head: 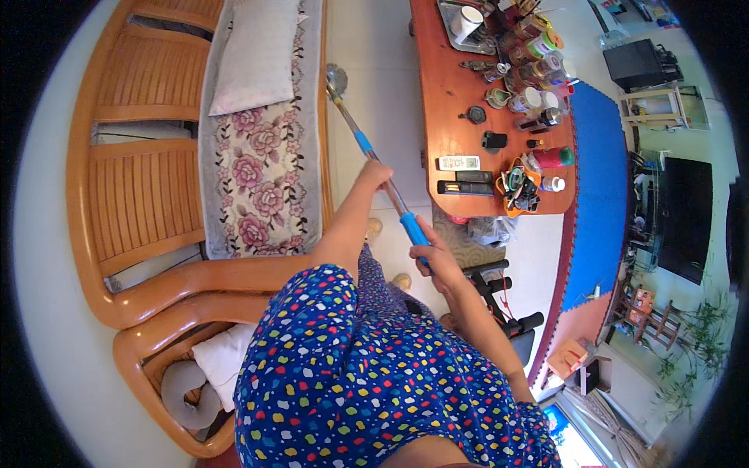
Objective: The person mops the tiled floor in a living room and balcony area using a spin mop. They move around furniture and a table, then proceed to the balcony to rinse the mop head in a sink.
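Observation:
A long mop with a metal pole and blue grips [363, 142] slants across the floor between the wooden sofa and the table. My left hand [375, 175] is wrapped around the middle of the pole. Lower down, my right hand [440, 256] grips the blue handle end. At the far end, the round grey mop head [337, 79] rests on the pale tiled floor [380, 70], close against the front edge of the sofa. Part of the head sits behind its metal joint.
The wooden sofa [146, 199] carries a floral cover [266, 169] and a white pillow [257, 55]. Opposite stands a wooden table [450, 123] with jars, a white remote control [459, 163] and an orange basket [512, 210]. Black exercise equipment [497, 292] is beside my right forearm.

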`<state>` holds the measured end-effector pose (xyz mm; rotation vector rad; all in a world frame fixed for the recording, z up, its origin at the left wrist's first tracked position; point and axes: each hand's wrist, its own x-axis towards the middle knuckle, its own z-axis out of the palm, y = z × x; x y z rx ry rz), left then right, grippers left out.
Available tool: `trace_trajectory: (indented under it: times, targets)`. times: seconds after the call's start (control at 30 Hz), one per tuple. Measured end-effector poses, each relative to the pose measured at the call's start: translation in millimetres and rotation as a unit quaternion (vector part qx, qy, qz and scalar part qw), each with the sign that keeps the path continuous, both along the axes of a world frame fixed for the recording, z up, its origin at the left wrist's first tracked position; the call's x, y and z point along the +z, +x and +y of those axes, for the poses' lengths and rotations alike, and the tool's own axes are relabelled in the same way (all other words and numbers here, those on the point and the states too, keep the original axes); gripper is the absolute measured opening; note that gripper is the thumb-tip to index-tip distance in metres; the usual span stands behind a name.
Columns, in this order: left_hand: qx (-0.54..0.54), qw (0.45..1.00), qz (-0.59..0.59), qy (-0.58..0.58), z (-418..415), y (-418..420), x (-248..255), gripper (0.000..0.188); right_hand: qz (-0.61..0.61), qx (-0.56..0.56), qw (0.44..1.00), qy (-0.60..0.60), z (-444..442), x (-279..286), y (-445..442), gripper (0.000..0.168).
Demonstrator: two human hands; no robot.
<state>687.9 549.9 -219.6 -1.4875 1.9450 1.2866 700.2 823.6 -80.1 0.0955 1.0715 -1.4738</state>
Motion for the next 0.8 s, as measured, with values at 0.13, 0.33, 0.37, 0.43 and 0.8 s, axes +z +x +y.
trace_trajectory:
  times: [0.13,0.33,0.37,0.43,0.8]
  targets:
    - [-0.051,0.998,0.043,0.023,10.1,15.9,-34.0,0.022,0.003,0.023,0.997,0.069,27.9,-14.5,9.1,0.074]
    - [-0.105,0.959,0.011,0.263,211.9,93.8,-72.7,0.042,0.073,-0.002,0.984,0.163,203.0,4.6,88.0,0.066]
    - [-0.117,0.973,-0.003,0.201,241.8,98.1,-34.5,0.057,0.053,-0.069,0.983,0.161,217.2,29.4,99.6,0.065]
    - [-0.17,0.963,-0.012,0.206,274.4,98.1,5.7,0.077,0.017,-0.113,0.976,0.184,232.0,57.4,111.8,0.066]
    - [-0.111,0.993,0.023,-0.033,180.0,-2.4,-23.2,0.082,-0.111,-0.131,0.981,0.088,124.1,33.4,34.7,0.07]
